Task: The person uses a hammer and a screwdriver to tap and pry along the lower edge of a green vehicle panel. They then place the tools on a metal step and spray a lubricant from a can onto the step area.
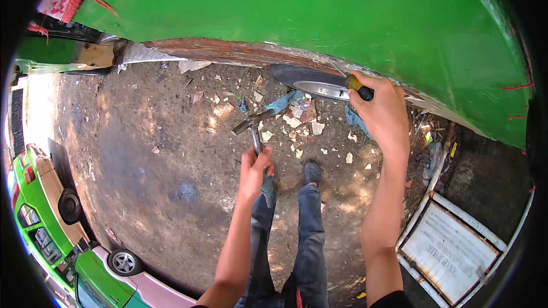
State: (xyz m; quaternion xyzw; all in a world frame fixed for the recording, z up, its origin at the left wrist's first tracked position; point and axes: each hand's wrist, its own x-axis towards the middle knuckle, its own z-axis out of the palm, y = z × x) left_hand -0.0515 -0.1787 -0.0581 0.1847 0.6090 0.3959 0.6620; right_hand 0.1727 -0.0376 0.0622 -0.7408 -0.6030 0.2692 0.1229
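My left hand (254, 174) is closed round the handle of a hammer (254, 124), its head raised above the littered ground. At the right, my right hand (381, 111) grips a screwdriver (359, 88) by its yellow and black handle. The thin blade points up and left to the scraped lower edge (228, 50) of a green vehicle panel (297, 8); whether the tip touches it I cannot tell. Brown and pale layers show along that edge. Just below the blade is a wheel (321, 89), partly hidden by the panel.
Pale broken flakes (294, 121) and blue scraps lie on the dirt ground around the wheel. A white metal-framed sign (448, 251) lies at the lower right. Green cars (43, 217) stand at the lower left. My feet (311, 172) are below the hammer.
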